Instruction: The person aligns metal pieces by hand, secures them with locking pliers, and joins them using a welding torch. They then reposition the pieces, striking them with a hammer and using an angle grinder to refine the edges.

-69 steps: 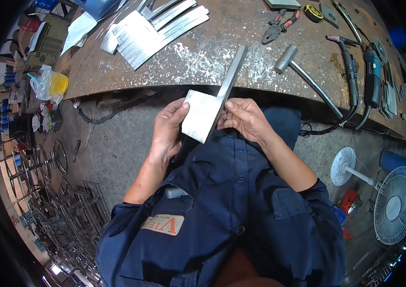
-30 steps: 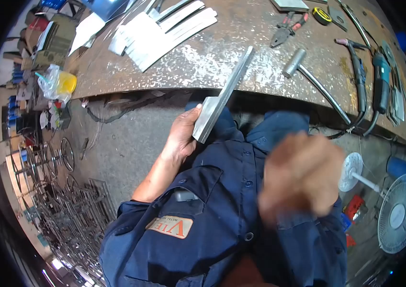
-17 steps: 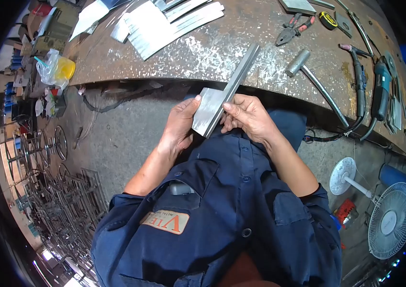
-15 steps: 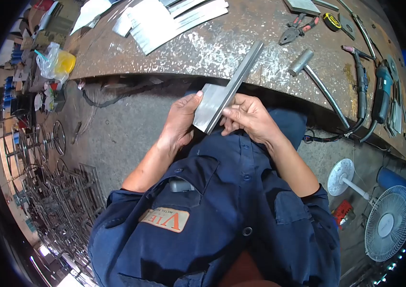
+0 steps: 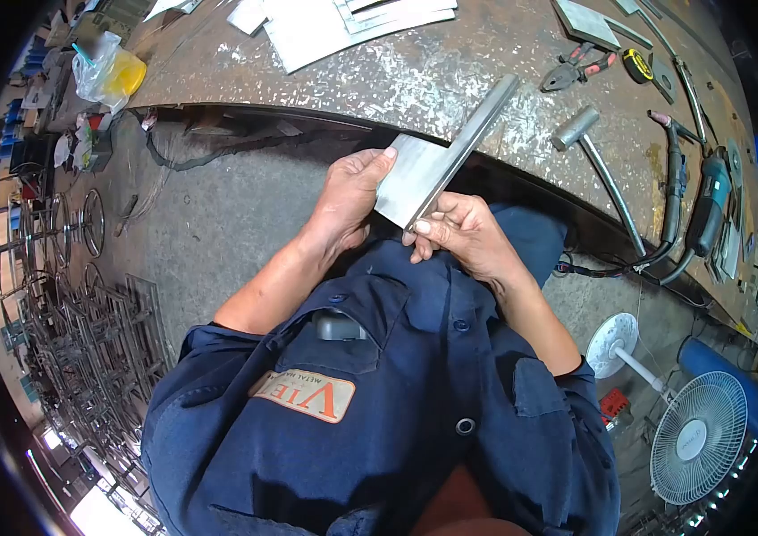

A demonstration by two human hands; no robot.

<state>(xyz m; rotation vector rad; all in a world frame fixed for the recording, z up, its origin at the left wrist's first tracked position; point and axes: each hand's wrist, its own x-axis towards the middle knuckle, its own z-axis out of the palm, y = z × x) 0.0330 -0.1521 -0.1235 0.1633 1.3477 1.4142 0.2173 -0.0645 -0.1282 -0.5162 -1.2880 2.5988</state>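
A flat grey steel plate (image 5: 413, 174) with a long narrow steel bar (image 5: 479, 114) along its right side is held over my lap, tilted up toward the bench. My left hand (image 5: 354, 192) grips the plate's left edge, thumb on top and the other fingers underneath. Around the near end of the bar, the fingers of my right hand (image 5: 459, 234) are closed, thumb and fingertips pressed at its lower corner. The bar's far end overlaps the front of the workbench in this view.
On the scratched metal workbench (image 5: 325, 96) lie a hammer (image 5: 583, 125), pliers (image 5: 578, 69), a tape measure (image 5: 637, 65), a welding torch (image 5: 672, 170), an angle grinder (image 5: 711, 205) and several metal sheets (image 5: 307, 36). A fan (image 5: 699, 438) stands at lower right; metal frames (image 5: 93, 348) fill the left.
My right hand has slid toward the near end of the bar, with its fingertips now at the lower corner. The left hand keeps its grip on the plate, and the view has shifted slightly.
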